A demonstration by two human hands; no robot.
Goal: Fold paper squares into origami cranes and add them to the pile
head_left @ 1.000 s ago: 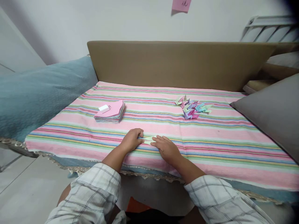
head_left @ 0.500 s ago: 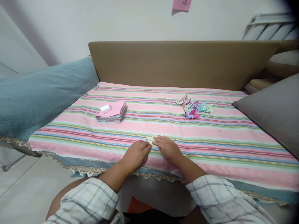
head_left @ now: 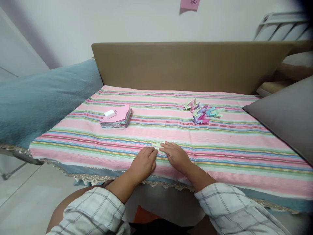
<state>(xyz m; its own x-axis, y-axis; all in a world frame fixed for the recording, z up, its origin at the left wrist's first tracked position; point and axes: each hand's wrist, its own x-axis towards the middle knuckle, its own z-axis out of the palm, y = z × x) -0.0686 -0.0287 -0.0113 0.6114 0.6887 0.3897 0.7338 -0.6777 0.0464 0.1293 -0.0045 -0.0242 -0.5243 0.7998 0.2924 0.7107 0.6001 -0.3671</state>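
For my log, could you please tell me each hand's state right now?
Left hand: curled, fingertips at the pale green paper; cannot tell whether it grips.
Right hand: open, fingers laid on the paper.

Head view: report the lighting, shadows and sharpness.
In the head view, light is soft, with a shadow below the pink note; in the head view, darkness fills the upper right corner; in the head view, the pale green paper is too small to show fine creases clearly.
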